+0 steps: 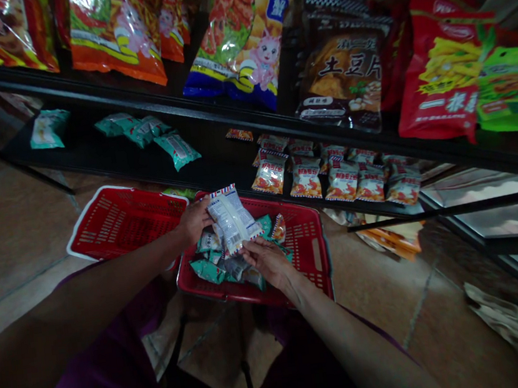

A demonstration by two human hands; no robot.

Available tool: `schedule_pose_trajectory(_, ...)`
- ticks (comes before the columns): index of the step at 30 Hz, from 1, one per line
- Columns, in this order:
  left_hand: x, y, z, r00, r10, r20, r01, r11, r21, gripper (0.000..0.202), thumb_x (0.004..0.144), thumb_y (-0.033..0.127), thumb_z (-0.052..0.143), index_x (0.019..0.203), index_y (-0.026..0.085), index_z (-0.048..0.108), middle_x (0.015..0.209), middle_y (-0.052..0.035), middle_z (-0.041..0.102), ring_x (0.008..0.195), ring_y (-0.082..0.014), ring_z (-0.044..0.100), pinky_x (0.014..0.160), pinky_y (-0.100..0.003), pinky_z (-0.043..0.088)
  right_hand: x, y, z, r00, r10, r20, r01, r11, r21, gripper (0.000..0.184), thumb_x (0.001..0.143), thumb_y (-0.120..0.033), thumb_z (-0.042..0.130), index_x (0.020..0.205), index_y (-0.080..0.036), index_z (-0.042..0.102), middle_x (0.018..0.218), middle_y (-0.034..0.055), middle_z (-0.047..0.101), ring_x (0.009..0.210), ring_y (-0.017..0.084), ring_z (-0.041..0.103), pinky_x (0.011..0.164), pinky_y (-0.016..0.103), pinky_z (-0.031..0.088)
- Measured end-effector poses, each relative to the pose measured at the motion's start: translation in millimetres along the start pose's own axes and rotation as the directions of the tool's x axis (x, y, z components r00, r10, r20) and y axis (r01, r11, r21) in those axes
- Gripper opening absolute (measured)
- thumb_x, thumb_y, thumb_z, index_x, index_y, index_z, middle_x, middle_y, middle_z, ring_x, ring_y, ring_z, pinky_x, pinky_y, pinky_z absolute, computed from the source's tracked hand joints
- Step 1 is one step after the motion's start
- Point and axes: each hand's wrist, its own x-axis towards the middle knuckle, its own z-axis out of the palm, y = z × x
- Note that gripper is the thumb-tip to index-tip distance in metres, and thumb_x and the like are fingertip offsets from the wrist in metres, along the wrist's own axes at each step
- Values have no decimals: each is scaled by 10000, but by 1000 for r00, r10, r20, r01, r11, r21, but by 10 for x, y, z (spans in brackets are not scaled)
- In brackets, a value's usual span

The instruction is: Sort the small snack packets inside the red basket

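Note:
Above a red basket (318,246), a small white snack bag (232,219) with a striped edge is held between my two hands, its printed back facing me. My left hand (195,222) pinches its upper left side. At its lower right corner, the fingers of my right hand (270,260) grip the edge. Several teal snack bags (208,270) lie in the basket below, partly covered by the bag and my hands. An orange and white snack bag (279,228) leans at the basket's right side.
A second red basket (123,220) with a white rim stands to the left. On the lower shelf (218,172) are several teal bags (178,150) and rows of small orange and white bags (306,177). Larger snack bags (240,39) overhang the upper shelf's edge.

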Motion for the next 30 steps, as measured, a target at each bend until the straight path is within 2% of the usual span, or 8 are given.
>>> schedule_pose_trajectory(5,21,-15,-17,1000,0,-14,0,1000,2,213,840,337,607,883,129,621,863,-98,698,727,-166,647,749,-322,508,44,16,-62,998,-64,12,65,998,-20,282,522,-202,863,642,-188,609,623,-40,667,585,91,636,560,185,516)
schedule_pose_trajectory(11,24,-9,-35,1000,-3,-18,3,1000,-4,191,808,313,640,887,140,625,873,-101,705,789,-184,664,802,-336,509,87,-12,-108,987,-159,-4,159,987,-7,265,600,-326,833,678,-212,607,644,-51,652,611,93,625,582,204,524)
schedule_pose_trajectory(14,10,8,-36,1000,-9,-13,10,1000,10,155,796,277,644,867,141,626,845,-91,704,780,-180,663,798,-328,508,107,-38,-115,979,-201,-38,203,978,52,289,561,-327,853,656,-208,607,630,-58,641,581,79,597,564,194,512)
schedule_pose_trajectory(17,-7,37,-39,999,-17,41,15,998,55,128,779,239,639,858,138,631,835,-86,700,767,-178,661,772,-314,508,120,-57,-119,972,-225,-72,230,971,66,315,503,-305,878,644,-205,614,610,-69,628,553,64,569,539,175,497)
schedule_pose_trajectory(20,-17,66,-40,996,35,85,-45,993,110,114,758,192,631,864,154,649,865,-74,694,806,-181,660,743,-291,509,118,-61,-124,969,-236,-69,238,971,16,336,453,-301,890,646,-196,636,604,-71,625,539,51,544,519,155,474)
schedule_pose_trajectory(23,-24,83,-24,993,94,72,-105,980,167,83,760,205,632,827,179,674,839,-53,685,831,-182,646,712,-267,506,109,-47,-130,959,-279,-42,276,958,-73,343,458,-335,879,684,-188,667,639,-60,639,536,50,532,522,165,468)
schedule_pose_trajectory(30,-26,91,-24,994,84,64,-99,957,273,170,710,283,679,829,163,700,757,-29,676,715,-162,621,703,-285,499,147,-20,-165,926,-371,-65,355,918,-176,347,497,-363,848,758,-187,703,615,-51,633,537,65,521,530,190,443)
